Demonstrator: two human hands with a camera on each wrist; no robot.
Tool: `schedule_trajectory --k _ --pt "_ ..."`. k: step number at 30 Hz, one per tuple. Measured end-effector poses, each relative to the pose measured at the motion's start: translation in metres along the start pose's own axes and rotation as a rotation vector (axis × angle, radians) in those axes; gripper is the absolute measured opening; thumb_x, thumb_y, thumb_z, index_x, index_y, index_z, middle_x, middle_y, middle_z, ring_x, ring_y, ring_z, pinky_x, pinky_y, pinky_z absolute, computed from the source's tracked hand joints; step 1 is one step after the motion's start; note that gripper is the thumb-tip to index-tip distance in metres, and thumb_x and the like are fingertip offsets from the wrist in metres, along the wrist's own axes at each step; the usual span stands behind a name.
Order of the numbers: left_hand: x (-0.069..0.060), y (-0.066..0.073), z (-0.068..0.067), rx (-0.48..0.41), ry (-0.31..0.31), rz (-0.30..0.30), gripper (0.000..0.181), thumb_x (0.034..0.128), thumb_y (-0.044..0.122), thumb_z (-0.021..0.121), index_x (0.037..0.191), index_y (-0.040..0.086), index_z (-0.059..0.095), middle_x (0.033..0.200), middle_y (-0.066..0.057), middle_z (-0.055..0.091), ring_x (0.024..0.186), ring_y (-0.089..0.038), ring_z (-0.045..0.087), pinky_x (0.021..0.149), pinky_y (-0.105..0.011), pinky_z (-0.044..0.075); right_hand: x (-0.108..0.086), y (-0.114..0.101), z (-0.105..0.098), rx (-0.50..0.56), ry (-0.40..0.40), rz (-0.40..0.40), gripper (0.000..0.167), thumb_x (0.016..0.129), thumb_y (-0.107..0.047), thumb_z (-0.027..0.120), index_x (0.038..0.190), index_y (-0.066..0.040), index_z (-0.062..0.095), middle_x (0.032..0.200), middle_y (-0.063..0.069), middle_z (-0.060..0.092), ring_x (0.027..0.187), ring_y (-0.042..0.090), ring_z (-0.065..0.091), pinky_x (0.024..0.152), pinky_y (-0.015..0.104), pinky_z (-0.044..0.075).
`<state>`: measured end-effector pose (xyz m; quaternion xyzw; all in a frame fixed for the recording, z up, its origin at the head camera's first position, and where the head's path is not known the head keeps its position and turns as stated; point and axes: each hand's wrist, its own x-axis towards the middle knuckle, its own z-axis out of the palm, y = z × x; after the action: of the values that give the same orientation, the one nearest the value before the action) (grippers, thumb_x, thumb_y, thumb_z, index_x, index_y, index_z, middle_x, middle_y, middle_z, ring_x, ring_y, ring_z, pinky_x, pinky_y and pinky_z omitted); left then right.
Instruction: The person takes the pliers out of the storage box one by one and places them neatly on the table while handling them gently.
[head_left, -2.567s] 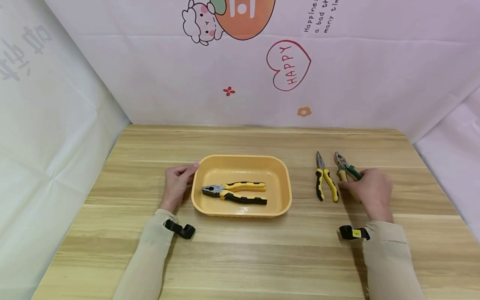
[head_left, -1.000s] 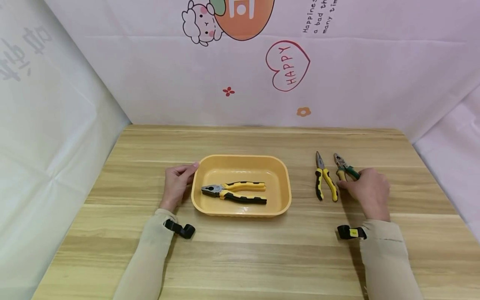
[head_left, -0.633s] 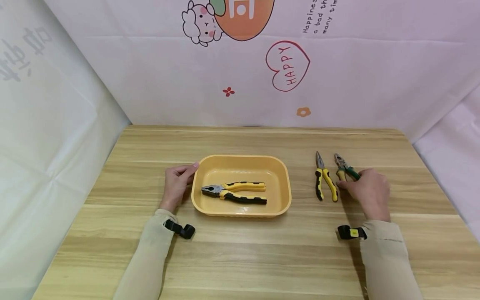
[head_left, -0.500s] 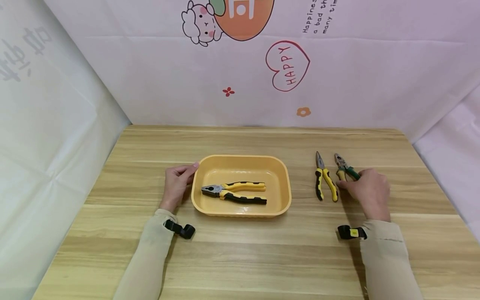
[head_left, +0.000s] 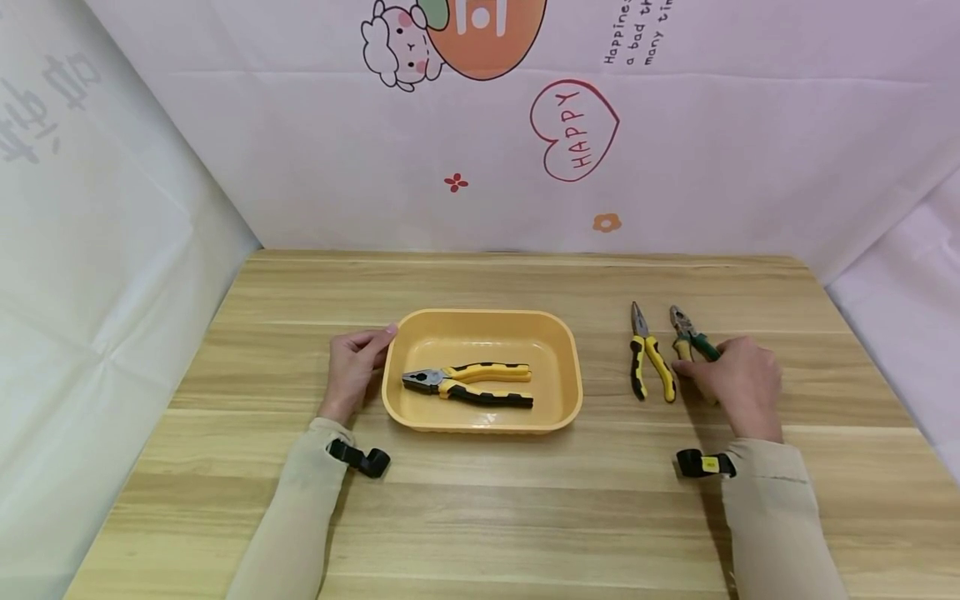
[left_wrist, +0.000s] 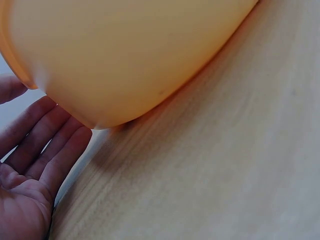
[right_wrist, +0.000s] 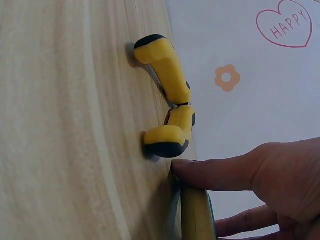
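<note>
In the head view, a yellow plastic tray (head_left: 558, 417) stands on the table with combination pliers (head_left: 468, 387) inside, their handles yellow and black. My left hand (head_left: 354, 367) touches the tray's left end. The left wrist view has its fairly straight fingers (left_wrist: 65, 145) against the outer wall, thumb close to the rim. To the right, my right hand (head_left: 738, 379) grips green-and-beige pliers (head_left: 692, 335) by the handles, which it partly covers; their worn metal head points away. Thumb on the beige handle (right_wrist: 196, 212) shows in the right wrist view. Yellow-and-black long-nose pliers (head_left: 649, 354) lie just left of them.
The wooden table (head_left: 525, 517) runs back to a printed white cloth (head_left: 337, 167) hanging behind it. Another white cloth (head_left: 112, 350) borders the left side. Bare wood separates the tray from the long-nose pliers.
Compared with the oldest frame, my right hand and the green-and-beige pliers sit very slightly further left. The tray, its pliers and my left hand stay in place.
</note>
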<state>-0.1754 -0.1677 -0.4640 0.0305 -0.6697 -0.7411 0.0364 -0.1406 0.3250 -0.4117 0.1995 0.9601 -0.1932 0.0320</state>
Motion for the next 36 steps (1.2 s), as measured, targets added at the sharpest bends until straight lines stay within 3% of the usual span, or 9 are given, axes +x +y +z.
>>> schedule_trajectory --k 8,22,28,36 --pt "-0.0004 0.0005 0.0 0.001 0.009 -0.01 0.041 0.0962 0.021 0.073 0.109 -0.017 0.069 0.091 -0.009 0.077 0.078 -0.018 0.076 0.073 -0.032 0.063 0.001 0.0002 -0.0005 -0.014 -0.014 0.007 0.067 0.083 -0.053 0.079 0.103 0.01 0.067 0.081 0.019 0.057 0.077 0.034 0.048 0.055 0.037 0.039" --pt "-0.0012 0.0002 0.0002 0.005 0.009 -0.016 0.041 0.0961 0.022 0.073 0.108 -0.016 0.069 0.091 -0.01 0.077 0.077 -0.018 0.076 0.073 -0.032 0.064 -0.0017 0.0007 0.0001 -0.011 -0.032 -0.009 0.057 0.081 -0.053 0.081 0.067 -0.005 0.053 0.064 0.008 0.05 0.062 0.026 0.046 0.048 0.032 0.037" --pt "-0.0008 -0.0005 0.0006 -0.02 0.0 0.005 0.039 0.0961 0.02 0.073 0.104 -0.018 0.07 0.084 -0.006 0.077 0.074 -0.018 0.076 0.068 -0.031 0.064 -0.0022 0.0006 0.0002 -0.028 -0.022 -0.031 0.061 0.081 -0.054 0.08 0.062 -0.009 0.043 0.057 0.004 0.044 0.056 0.022 0.044 0.045 0.031 0.035" --pt "-0.0006 0.0006 0.0009 -0.026 -0.001 -0.003 0.038 0.096 0.019 0.073 0.107 -0.017 0.07 0.085 -0.004 0.077 0.075 -0.018 0.076 0.069 -0.032 0.064 -0.0037 -0.0005 0.0005 -0.051 -0.045 -0.036 0.063 0.084 -0.058 0.077 0.063 -0.009 0.041 0.06 0.006 0.042 0.053 0.021 0.043 0.043 0.029 0.036"
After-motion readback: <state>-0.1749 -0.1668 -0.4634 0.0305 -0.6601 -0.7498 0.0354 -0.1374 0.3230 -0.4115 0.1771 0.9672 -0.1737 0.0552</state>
